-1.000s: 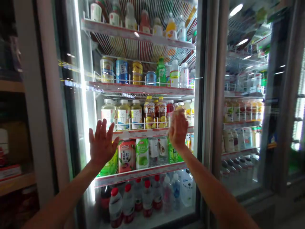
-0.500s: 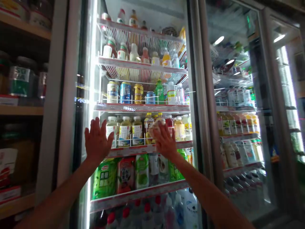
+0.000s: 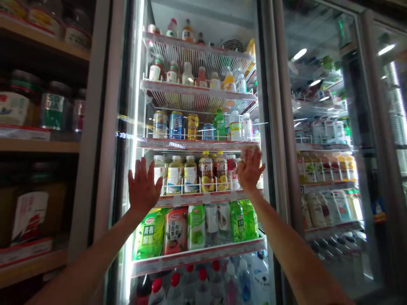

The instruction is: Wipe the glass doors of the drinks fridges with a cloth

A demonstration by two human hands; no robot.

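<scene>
My left hand [image 3: 143, 186] lies flat on the glass door of a drinks fridge, fingers spread and holding nothing. Against the same glass, near the right door frame [image 3: 270, 127], my right hand [image 3: 250, 173] presses a pale cloth [image 3: 248, 151]. Motion blurs that hand, and most of the cloth is hidden beneath it. Behind the glass, between the hands, stand iced tea bottles [image 3: 206, 171] and yellowish tea bottles [image 3: 174, 174] on a wire-fronted shelf.
Cans [image 3: 176, 125] and small bottles fill the upper shelves; large green bottles [image 3: 149, 233] and red-capped bottles [image 3: 174, 281] stand below. To the left is a wooden shelf [image 3: 38, 146] with jars. Another glass-doored fridge [image 3: 327, 186] adjoins on the right.
My right hand has slid the cloth right and slightly up across the glass, toward the door frame. My left hand stays flat on the door, while the view has shifted a little left.
</scene>
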